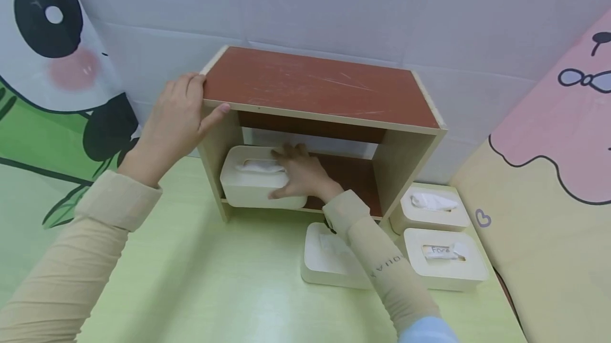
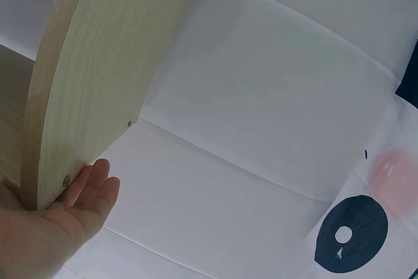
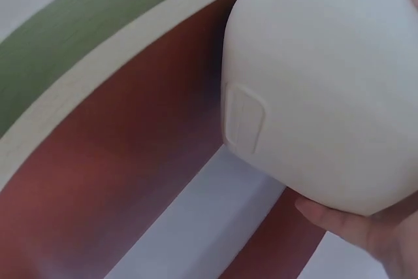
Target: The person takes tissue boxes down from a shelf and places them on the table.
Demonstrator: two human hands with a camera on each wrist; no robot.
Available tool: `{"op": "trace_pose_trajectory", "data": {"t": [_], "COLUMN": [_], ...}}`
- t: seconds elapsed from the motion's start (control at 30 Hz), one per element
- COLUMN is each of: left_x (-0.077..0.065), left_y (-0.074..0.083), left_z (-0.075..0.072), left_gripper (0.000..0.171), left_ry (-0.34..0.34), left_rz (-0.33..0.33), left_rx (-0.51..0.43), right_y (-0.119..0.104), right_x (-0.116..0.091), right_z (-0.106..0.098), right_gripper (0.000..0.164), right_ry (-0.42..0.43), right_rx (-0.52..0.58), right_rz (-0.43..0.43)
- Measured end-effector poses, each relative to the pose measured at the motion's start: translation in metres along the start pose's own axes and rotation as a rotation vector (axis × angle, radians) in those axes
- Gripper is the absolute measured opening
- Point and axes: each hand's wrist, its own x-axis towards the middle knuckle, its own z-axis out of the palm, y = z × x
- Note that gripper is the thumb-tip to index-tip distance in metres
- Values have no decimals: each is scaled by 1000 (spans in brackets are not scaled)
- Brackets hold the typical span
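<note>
A small wooden shelf (image 1: 324,86) with a red-brown top stands against the wall. At its upper left corner my left hand (image 1: 176,115) grips the wood, thumb over the front edge. In the left wrist view, the fingers (image 2: 98,191) bend beside the outer side panel (image 2: 98,76). Inside the shelf at the left sits a white tissue box (image 1: 258,194), a tissue showing in its slot. My right hand (image 1: 305,173) holds this box at its right end, thumb at the front and fingers toward the back. The right wrist view shows the box's rounded end close up.
Another tissue box (image 1: 329,266) lies on the pale green table (image 1: 229,290), partly behind my right forearm. To the shelf's right are two more, a rear box (image 1: 406,216) and a front box (image 1: 444,274). Cartoon-printed walls (image 1: 563,136) enclose the table.
</note>
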Motion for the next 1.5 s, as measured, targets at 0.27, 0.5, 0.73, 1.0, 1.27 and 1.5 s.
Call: {"op": "trace_pose_trajectory", "data": {"t": [0.27,0.5,0.73,1.0,1.27,1.5], "left_x": [-1,-1,-2,-2,-2,-1], "left_y": [-1,-1,-1,-1,-1,0], "left_z": [0,-1,-2,0,-1,-1], "left_gripper": [65,65,65,65,65,65], "left_ry": [-11,-18,-31,-15,-10,-6], "left_rz": [-5,-15,-30,-21,-20,-17], "left_rx": [5,-1,3,8,4,9], "right_y": [-6,-11,-19,-31,-45,-56], "right_x": [-13,-25,-35,-45,-56,-63], "right_z": [0,-2,-1,3,6,8], "right_gripper": [102,102,102,100,99,98], "right_ry": [33,45,42,52,46,21], "right_rx": [-7,-18,-26,-64,-72,-69], "right_rz": [-23,-33,-48,-70,-94,-106]}}
